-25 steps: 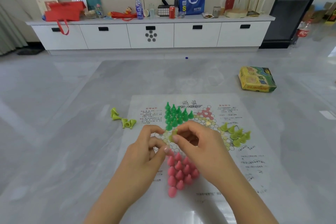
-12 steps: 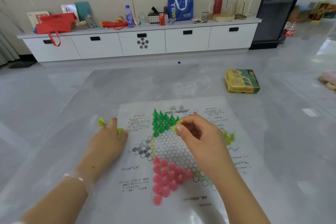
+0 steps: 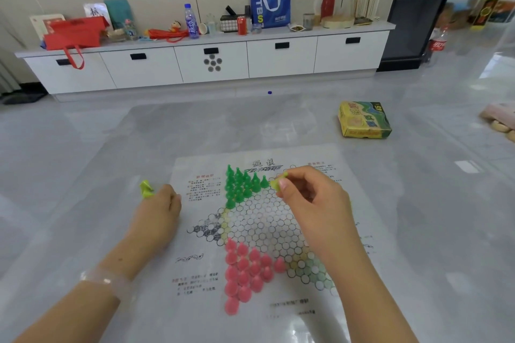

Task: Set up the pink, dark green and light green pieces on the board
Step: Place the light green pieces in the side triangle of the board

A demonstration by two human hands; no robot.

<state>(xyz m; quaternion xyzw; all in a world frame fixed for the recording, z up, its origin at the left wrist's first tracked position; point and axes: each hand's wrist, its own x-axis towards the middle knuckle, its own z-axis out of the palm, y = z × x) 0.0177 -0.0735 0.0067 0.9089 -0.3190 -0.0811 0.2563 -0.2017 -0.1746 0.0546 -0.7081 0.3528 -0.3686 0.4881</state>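
The printed game board point(image 3: 195, 273) lies flat on the grey floor in front of me. Several dark green pieces point(image 3: 239, 184) stand in its upper left triangle, and several pink pieces point(image 3: 245, 270) fill the near triangle. My right hand point(image 3: 312, 203) hovers over the board's top and pinches a light green piece point(image 3: 277, 181) just right of the dark green group. My left hand point(image 3: 160, 203) is down on the floor left of the board, fingers curled over loose light green pieces hidden beneath it. Another loose light green piece point(image 3: 146, 189) lies beside its knuckles.
A yellow-green game box point(image 3: 363, 120) sits on the floor beyond the board to the right. A long white cabinet point(image 3: 211, 64) loaded with bags and bottles runs along the far wall. A cola bottle point(image 3: 437, 43) stands by the dark door.
My hands parted from the board's middle. The left went out to the loose light green pieces on the floor; the right carried its piece up beside the dark green group.
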